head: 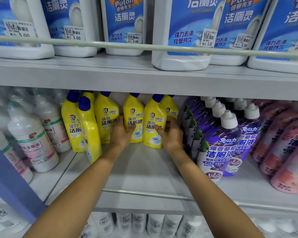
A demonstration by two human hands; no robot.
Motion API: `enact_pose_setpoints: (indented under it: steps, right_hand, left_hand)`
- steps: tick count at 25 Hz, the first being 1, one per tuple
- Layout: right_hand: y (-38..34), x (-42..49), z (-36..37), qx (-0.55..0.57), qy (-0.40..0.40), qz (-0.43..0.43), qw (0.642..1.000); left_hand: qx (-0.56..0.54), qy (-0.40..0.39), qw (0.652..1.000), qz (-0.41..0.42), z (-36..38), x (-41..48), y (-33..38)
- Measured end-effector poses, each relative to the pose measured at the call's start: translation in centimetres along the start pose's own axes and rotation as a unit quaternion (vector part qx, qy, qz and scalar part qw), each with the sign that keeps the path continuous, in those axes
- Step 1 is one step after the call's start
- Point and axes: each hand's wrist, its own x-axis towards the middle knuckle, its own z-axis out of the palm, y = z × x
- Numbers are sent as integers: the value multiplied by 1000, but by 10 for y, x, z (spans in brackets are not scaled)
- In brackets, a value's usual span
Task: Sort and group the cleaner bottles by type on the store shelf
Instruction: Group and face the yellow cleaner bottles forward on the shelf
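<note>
A grey store shelf [141, 169] carries yellow bottles [107, 117] upright along its back edge, near the middle. White bottles [31, 134] fill the left end; purple bottles [218, 148] and then pink bottles [286, 152] fill the right end. The left hand [121, 133] grips the centre bottle [134, 115], with the fingers round its left side and the thumb across its label. The right hand [170, 134] grips the next bottle [153, 121], just beside the first, with the thumb on the front and the fingers curled behind its right side. On the upper shelf [93, 73], white jugs [181, 60] stand behind a rail [144, 47].
</note>
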Motion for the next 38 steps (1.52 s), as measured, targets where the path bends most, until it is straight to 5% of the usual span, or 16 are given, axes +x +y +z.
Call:
enact_pose_setpoints:
  steps: [8,12,15,20,27,32,38]
  right_hand:
    - [5,-5,-12,26,-39,-20,999]
    - [10,-7,-10,36,-50,-29,998]
    - [10,-8,-8,50,-57,-31,997]
    - [5,-10,-10,49,-65,-37,996]
    - [0,-17,-12,71,-79,-40,994]
    - [3,-24,-22,102,-116,-38,987]
    - [2,-26,-17,135,-130,-46,981]
  left_hand:
    - [-76,13,995,62,-17,-38,12]
    - [-132,204,963,113,-68,-78,-1]
    - [-49,317,943,93,-105,-82,-17]
    - [-69,103,992,-7,-110,-63,-24]
    - [0,56,993,-106,-99,-59,-6]
    - [-97,-113,985,-83,-98,-61,-17]
    - [29,-9,999,-27,-56,-48,0]
